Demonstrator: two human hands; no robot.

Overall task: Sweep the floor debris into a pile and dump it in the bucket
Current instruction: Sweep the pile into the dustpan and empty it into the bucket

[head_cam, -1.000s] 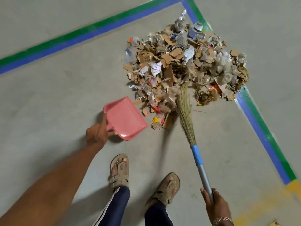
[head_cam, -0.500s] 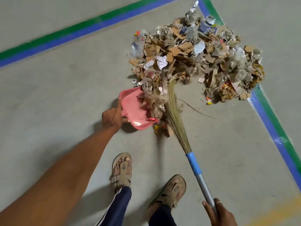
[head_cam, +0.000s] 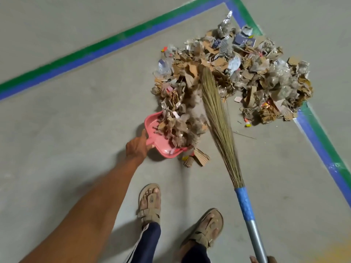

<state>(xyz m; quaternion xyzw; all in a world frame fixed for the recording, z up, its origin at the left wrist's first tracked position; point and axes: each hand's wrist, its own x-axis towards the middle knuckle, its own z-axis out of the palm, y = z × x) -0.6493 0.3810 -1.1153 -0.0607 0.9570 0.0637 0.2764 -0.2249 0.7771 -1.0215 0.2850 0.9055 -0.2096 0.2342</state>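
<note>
A big pile of debris [head_cam: 247, 73], torn cardboard, paper and foil, lies in the taped floor corner. My left hand [head_cam: 137, 146] grips the handle of a pink dustpan [head_cam: 152, 128] set against the pile's near left edge; scraps heap inside it. A grass broom [head_cam: 218, 118] with a blue-wrapped metal handle reaches into the pile, its bristle tip among the cardboard. My right hand [head_cam: 263, 260] holds the handle's end at the bottom edge, mostly cut off. No bucket is in view.
Green and blue floor tape [head_cam: 114, 44] frames the corner, running left and down the right side. A few cardboard scraps [head_cam: 197, 158] lie just in front of the dustpan. My two sandalled feet [head_cam: 150, 204] stand behind it on grey concrete.
The dustpan has pushed forward into the pile and filled with scraps. The broom swept debris left into it, then its tip moved back up into the pile.
</note>
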